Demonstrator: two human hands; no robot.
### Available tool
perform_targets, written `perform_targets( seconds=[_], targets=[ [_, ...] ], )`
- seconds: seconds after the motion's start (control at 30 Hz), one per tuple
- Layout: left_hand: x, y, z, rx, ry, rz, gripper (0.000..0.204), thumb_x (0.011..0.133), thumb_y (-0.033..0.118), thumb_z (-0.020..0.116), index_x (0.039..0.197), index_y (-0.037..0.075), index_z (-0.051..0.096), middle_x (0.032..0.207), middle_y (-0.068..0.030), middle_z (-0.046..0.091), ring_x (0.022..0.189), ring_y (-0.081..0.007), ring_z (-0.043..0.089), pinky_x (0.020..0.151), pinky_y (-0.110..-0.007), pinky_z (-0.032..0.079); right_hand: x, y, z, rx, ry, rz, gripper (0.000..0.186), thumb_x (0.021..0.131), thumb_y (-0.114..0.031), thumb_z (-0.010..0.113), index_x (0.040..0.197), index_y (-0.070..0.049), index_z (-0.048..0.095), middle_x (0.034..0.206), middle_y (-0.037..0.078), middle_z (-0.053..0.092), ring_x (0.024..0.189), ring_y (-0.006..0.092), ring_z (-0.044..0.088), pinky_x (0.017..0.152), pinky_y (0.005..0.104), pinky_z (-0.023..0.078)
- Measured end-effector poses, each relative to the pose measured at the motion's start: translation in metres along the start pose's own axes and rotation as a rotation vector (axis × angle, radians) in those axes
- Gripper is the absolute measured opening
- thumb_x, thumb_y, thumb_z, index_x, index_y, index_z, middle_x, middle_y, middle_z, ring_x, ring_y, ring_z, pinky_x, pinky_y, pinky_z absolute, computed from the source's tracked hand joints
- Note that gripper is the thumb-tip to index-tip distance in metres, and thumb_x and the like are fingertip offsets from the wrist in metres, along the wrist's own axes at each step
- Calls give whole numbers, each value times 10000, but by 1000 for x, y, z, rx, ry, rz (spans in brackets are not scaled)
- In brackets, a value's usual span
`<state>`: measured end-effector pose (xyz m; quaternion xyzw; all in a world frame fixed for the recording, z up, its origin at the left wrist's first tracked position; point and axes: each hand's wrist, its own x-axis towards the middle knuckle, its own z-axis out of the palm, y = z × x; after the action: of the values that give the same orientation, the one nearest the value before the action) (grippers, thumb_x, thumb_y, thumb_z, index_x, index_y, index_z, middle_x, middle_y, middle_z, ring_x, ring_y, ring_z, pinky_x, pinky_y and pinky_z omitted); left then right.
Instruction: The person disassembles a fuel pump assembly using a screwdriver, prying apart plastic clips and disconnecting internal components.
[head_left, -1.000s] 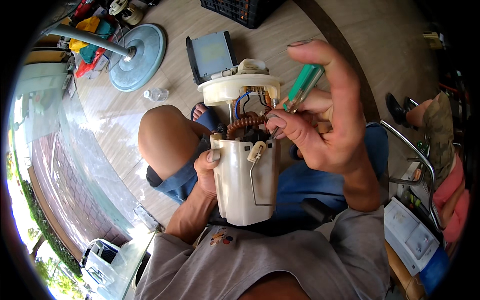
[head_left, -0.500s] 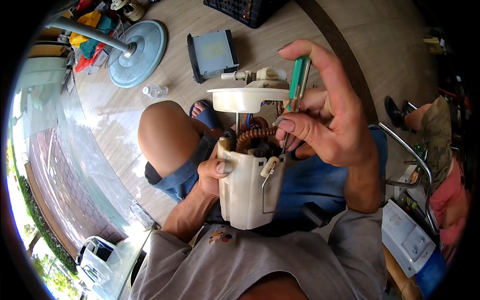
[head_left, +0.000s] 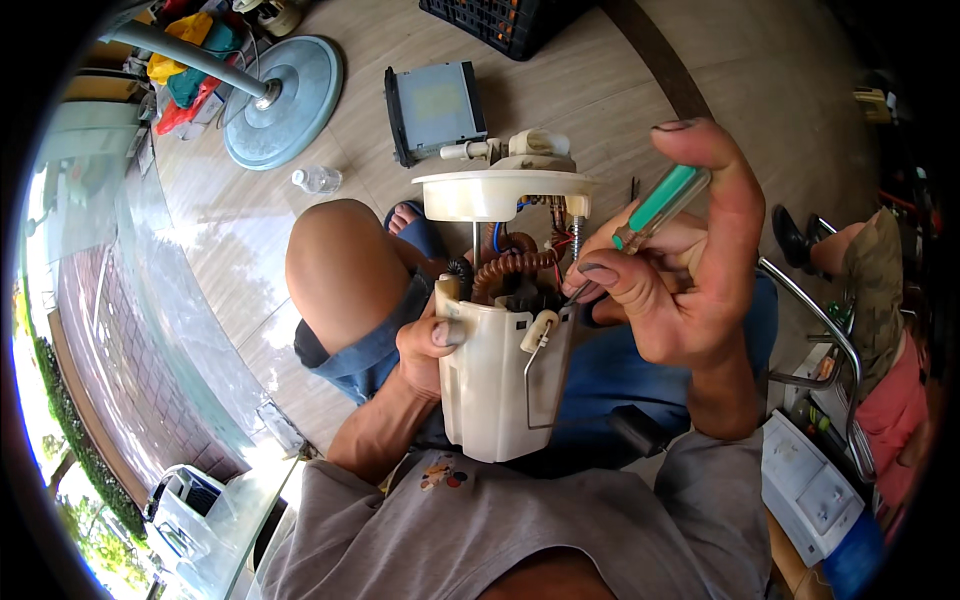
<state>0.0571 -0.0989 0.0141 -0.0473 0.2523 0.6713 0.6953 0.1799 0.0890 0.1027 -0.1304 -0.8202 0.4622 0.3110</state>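
Note:
A cream plastic fuel pump module (head_left: 497, 370) stands upright in front of me, a float arm (head_left: 533, 385) hanging down its near side. Its round flange (head_left: 505, 195) is raised above the body on metal rods, with brown corrugated hoses (head_left: 515, 265) and thin wires between. My left hand (head_left: 425, 355) is closed around the left side of the body. In my right hand (head_left: 680, 255) is a small screwdriver (head_left: 660, 205) with a green and clear handle, tilted, its shaft reaching down to the body's upper right rim. The tip's exact contact is hard to make out.
On the floor ahead lie a car stereo unit (head_left: 435, 110), a plastic bottle (head_left: 317, 180) and a round stand base (head_left: 285, 105). A black crate (head_left: 500, 22) sits at the far edge. To the right are a metal chair frame (head_left: 835, 320) and another person's leg (head_left: 828, 245).
My right hand has moved right, and the screwdriver has gone from nearly upright to leaning rightward. The left hand still holds the module in place.

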Motion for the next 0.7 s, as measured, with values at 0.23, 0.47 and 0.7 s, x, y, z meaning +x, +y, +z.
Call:
perform_targets(
  seconds=[0.23,0.47,0.7],
  targets=[
    [0,0,-11,-30,14,-55,1073,629,376,771,1523,-16,324,1378,-244,550,1181,-350,621,1006,-449,530,-1,0,0,-140,27,-164,652,919,11,707,1384,12,250,773,180,700,633,191,694,553,253,554],
    [1,-3,-18,-20,-21,12,965,688,403,754,1469,-47,411,1259,-229,643,1073,-319,683,935,-418,572,2,-5,0,-230,-24,-296,610,906,45,709,1323,33,265,779,206,704,606,202,688,535,253,547],
    [-4,-4,-22,-172,-16,30,928,706,444,743,1428,-61,454,1245,-231,650,1036,-317,693,906,-420,585,-5,-16,-1,-180,-141,-296,524,910,4,680,1274,65,308,839,240,693,623,215,675,557,261,540]
  ],
)
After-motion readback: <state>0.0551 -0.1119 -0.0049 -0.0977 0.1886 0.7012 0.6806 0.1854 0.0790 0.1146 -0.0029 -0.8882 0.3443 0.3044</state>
